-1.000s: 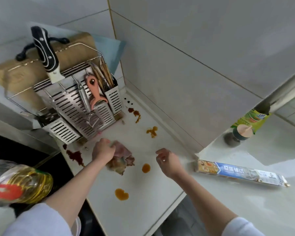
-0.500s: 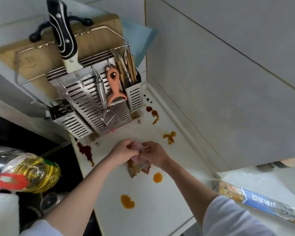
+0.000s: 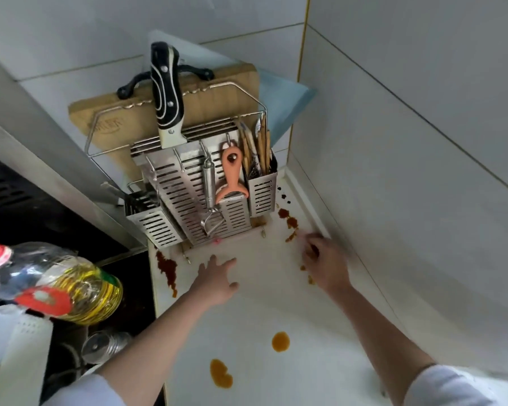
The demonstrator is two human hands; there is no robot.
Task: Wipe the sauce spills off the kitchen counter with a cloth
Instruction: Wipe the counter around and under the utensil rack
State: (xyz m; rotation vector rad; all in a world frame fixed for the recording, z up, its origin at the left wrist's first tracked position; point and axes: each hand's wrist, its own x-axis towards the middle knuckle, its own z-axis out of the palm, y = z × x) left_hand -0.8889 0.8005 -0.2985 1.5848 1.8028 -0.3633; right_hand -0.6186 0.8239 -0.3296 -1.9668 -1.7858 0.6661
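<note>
A kitchen corner, mid-cleanup: we see the two hands, joined over the cloth half a second ago, now parted. The left hand [image 3: 217, 276] lies flat on the counter [image 3: 264, 306], fingers spread and holding nothing. The right hand [image 3: 324, 262] has moved to the back right, toward the wall, and sits where an orange splash showed a moment before. It is blurred, so we cannot tell how its fingers lie. The cloth itself is not plainly visible; we judge it is under that hand, passed across from the left, and that wiping there has begun.

Much is left to do. A dark red streak [image 3: 166, 268] marks the counter's left edge, a brown trail [image 3: 288, 221] runs just beyond the right hand, and two orange puddles [image 3: 280, 341] [image 3: 220, 373] lie untouched nearer us.

Behind the hands stands a steel rack [image 3: 188, 200]. A black-handled knife [image 3: 166, 92] is slotted in its top, and an orange peeler [image 3: 232, 177] hangs on its front beside a steel tool. Its right-hand cup [image 3: 261, 194] holds chopsticks. Its left-hand cup [image 3: 153, 222] holds dark utensils we cannot identify. A wooden cutting board [image 3: 223, 95] leans behind the rack. At lower left, an oil bottle [image 3: 56, 285] with a red cap is partly filled with yellow oil.
</note>
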